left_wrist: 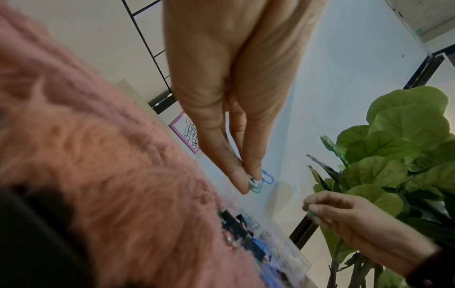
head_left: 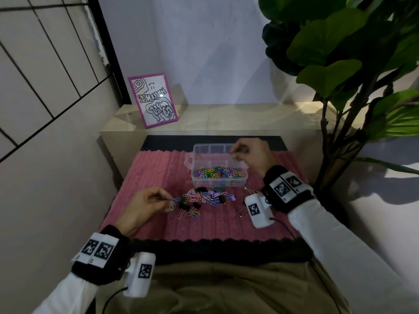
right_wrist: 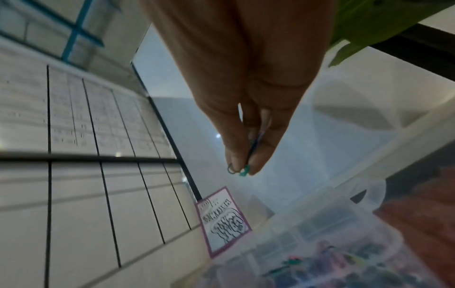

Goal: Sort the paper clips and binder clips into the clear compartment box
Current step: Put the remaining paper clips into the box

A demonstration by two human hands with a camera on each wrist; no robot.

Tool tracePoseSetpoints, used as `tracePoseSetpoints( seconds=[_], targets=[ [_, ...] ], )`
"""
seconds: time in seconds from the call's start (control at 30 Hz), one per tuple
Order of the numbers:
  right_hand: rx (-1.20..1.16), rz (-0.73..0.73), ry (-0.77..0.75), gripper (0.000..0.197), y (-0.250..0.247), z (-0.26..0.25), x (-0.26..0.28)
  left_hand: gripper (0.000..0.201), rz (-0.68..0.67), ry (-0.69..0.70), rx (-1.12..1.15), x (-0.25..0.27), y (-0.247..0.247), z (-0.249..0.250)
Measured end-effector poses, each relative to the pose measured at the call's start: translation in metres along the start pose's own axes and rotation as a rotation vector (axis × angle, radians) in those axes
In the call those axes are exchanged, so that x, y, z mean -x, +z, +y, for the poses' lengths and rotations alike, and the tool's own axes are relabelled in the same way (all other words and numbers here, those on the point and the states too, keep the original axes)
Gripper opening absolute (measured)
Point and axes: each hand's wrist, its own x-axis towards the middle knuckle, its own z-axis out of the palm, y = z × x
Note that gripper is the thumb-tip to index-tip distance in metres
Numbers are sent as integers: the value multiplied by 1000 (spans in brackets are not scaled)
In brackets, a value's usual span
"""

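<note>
A clear compartment box (head_left: pixel 218 168) stands on the pink mat (head_left: pixel 158 177); its near compartment holds many coloured paper clips (head_left: pixel 217 172), its far compartments look bare. A loose pile of paper clips and binder clips (head_left: pixel 204 199) lies in front of it. My left hand (head_left: pixel 170 200) hovers at the pile's left edge and pinches a few paper clips (left_wrist: pixel 259 182), blue, green and white. My right hand (head_left: pixel 235 154) is above the box's far right and pinches paper clips (right_wrist: pixel 242 169), one green, one grey.
A pink-framed drawing (head_left: pixel 153 100) leans on the beige ledge (head_left: pixel 226 118) behind the mat. A large leafy plant (head_left: pixel 351 64) stands at the right. Some binder clips (head_left: pixel 241 210) lie by my right wrist. A tiled wall (head_left: pixel 45 87) closes the left side.
</note>
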Motion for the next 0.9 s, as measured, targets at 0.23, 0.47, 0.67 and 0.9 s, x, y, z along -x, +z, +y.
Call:
tracePoseSetpoints(
  seconds=[0.23,0.47,0.67,0.9],
  targets=[
    [289,-211,-128,15,32,-1,16,9,-10,3,86,1,-5,5],
    [352,-563,-281,16,60,-29,64,14,-48,122,-161,-21,2,33],
    [546,-600,-295,31,87,-33,77,19,-190,239,-631,-71,18,54],
    [520,-522,-300,25,99,-41,88,12,-207,307,-688,-111,51,86]
  ],
)
